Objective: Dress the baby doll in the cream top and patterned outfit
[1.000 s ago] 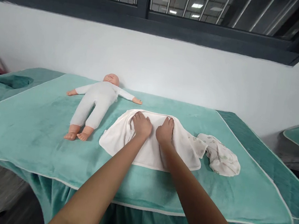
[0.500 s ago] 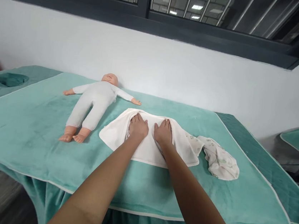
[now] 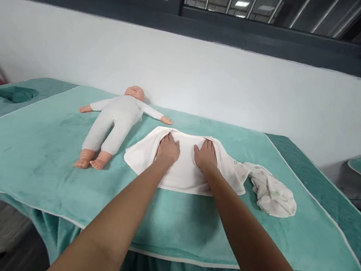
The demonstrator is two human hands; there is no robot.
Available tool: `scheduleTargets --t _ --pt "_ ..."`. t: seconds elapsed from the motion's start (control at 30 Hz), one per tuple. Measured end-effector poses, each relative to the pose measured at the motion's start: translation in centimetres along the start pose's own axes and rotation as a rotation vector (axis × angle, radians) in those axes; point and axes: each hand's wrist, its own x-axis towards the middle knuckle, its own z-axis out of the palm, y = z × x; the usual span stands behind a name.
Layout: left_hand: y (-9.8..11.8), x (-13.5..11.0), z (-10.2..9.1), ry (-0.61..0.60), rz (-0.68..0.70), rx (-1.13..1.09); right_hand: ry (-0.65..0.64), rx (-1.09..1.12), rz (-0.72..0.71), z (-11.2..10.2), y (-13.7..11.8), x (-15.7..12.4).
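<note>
Cloth (image 3: 182,172) lies at frame centre; on it I see left hand (image 3: 168,149) and right hand (image 3: 206,155) resting, fingers close together, thumbs out; doll (image 3: 121,113) lies upper left.

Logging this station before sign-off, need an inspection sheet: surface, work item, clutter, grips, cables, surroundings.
Surface: pale green mat, light-edged, mildly wrinkled.
Work item: white cloth, spread on the mat, its far edge raised in folds.
Clutter: doll in a white suit, on its back, left of the cloth; patterned bundle, crumpled, at right; whether joined to the cloth, can't tell.
Grips: left hand and right hand both on the cloth, fingertips near its far folds; pinching, can't tell.
Cables: nothing seen.
Surroundings: white wall behind, dark window frame above.
</note>
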Motion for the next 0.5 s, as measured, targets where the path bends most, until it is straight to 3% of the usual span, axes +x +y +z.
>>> scheduleTargets --t 0.3,0.5 --pt "0.4 -0.3 -0.1 0.004 0.0 0.031 0.002 -0.049 -0.024 0.4 -0.2 0.2" --pt "1.3 -1.6 0.0 0.027 0.013 0.08 0.003 -0.089 -0.196 -0.4 -1.5 -0.7"
